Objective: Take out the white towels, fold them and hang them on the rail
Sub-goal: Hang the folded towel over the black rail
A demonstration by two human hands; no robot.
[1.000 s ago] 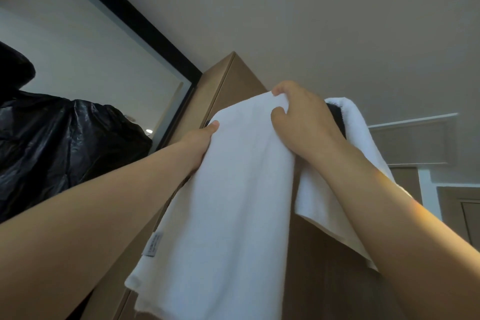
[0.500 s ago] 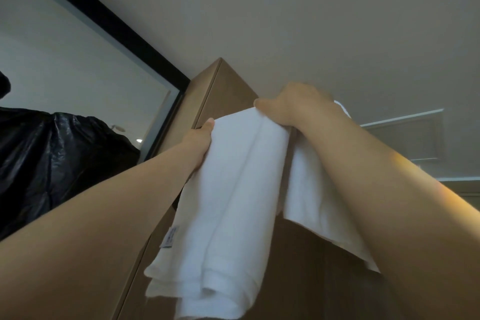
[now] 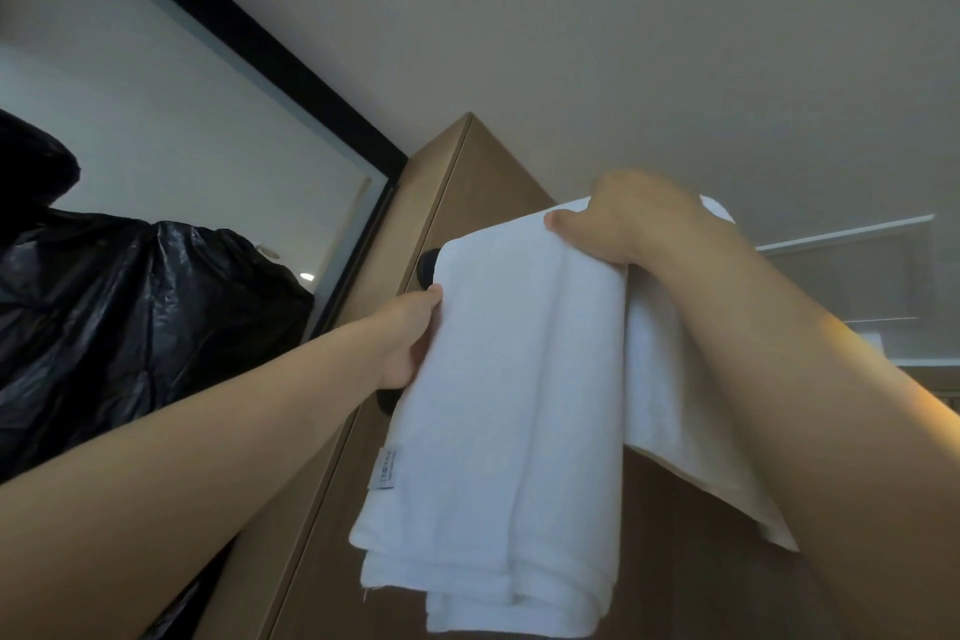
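folded white terry towel (image 3: 514, 405) draped over dark rail end (image 3: 429, 266) on brown wooden cabinet (image 3: 483, 172) | left hand (image 3: 410, 333) grips towel's left edge | right hand (image 3: 628, 218) pinches its top fold | second white towel (image 3: 670, 379) hangs right

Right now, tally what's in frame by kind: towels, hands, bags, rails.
White towels: 2, the folded towel in front and a second towel hanging behind it
Hands: 2, left hand and right hand
Black bags: 1, the black plastic bag
Rails: 1, a dark rail end, mostly hidden
Total: 6
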